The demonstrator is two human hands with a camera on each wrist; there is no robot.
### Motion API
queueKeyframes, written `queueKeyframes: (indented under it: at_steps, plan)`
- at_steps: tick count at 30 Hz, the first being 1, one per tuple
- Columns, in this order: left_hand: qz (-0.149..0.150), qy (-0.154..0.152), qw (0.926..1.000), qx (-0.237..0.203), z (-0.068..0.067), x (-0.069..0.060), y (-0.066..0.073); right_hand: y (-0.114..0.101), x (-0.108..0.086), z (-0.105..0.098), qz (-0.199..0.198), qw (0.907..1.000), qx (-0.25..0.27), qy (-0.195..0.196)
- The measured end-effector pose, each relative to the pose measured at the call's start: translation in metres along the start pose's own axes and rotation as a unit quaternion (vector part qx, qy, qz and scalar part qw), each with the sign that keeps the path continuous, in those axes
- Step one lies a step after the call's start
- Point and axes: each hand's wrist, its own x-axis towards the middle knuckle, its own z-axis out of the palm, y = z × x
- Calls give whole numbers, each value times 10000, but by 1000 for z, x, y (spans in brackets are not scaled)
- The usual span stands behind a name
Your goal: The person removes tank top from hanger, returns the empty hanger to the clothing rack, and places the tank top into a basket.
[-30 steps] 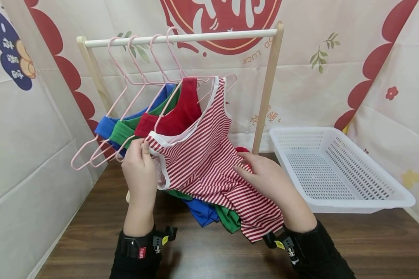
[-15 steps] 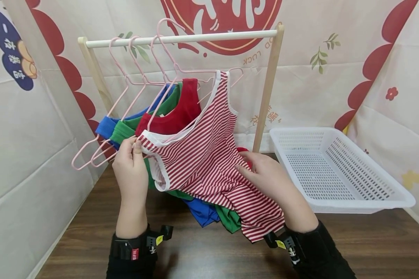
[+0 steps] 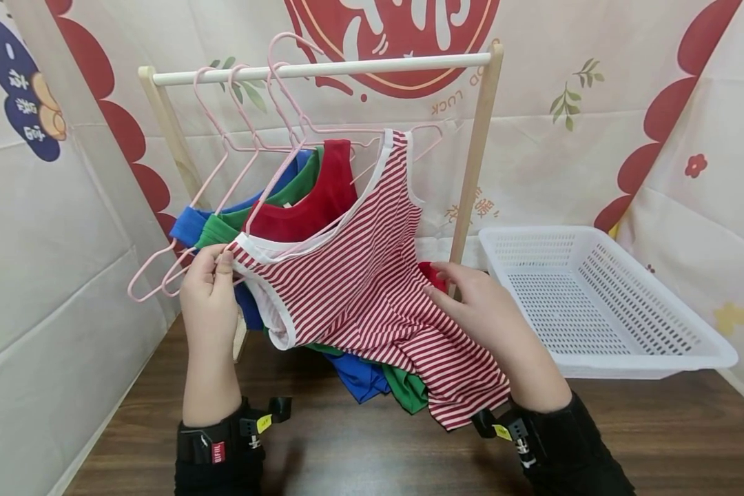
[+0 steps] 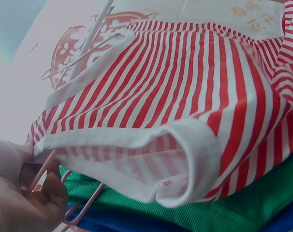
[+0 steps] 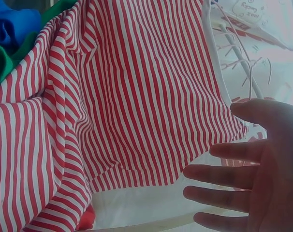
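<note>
Broadly, pale wooden clothes rack with a white bar: stood behind both hands.
White perforated plastic basket: sat just beside the rack's right post.
Red-and-white striped sleeveless garment: slanted across the rack's front, its lower part spreading to the right.
Blue cloth garment, green cloth garment and red cloth garment: hung in a row behind it.
Slim pink hanger: ran into the striped garment; its hook rose above the bar, seating unclear.
Right hand: fingers extended, gripping nothing; contact with the cloth could not be told.
Left hand: pinched the white-edged striped shoulder strap together with the hanger's left end.
Step in hand: judged to be settling that strap on the hanger.
Next move: seemed to call for keeping both straps on while the hook was seated over the bar.
</note>
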Motion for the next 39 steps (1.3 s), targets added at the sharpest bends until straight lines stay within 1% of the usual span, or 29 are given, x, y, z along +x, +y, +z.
queueKeyframes:
  at_steps: [3, 6, 9, 16, 24, 29, 35, 39]
  plan:
    - [-72, -102, 9999, 14, -3, 2, -3, 0, -1, -1, 7, 10000, 80, 51]
    - [-116, -238, 9996, 95, -6, 2, -5, 0, -2, -3, 120, 9999, 80, 96]
    - [-94, -350, 9993, 85, -9, 3, -6, -1, -4, -5, 250, 9995, 83, 198]
    - [-51, -446, 9990, -18, -14, 3, -9, -1, -5, -10, 341, 9979, 255, 495]
    - [42, -560, 9984, -6, -16, 4, -8, 1, -5, -15, 262, 9955, 358, 843]
    - [199, -634, 9978, -46, -16, 4, -8, 3, -5, -17, 187, 9909, 393, 1276]
    - [282, -803, 9964, 59, -17, 5, -9, 7, -4, -19, -149, 9795, 427, 1962]
    - [339, -961, 9947, 159, -17, 5, -10, 7, -5, -21, -323, 9733, 468, 2225]
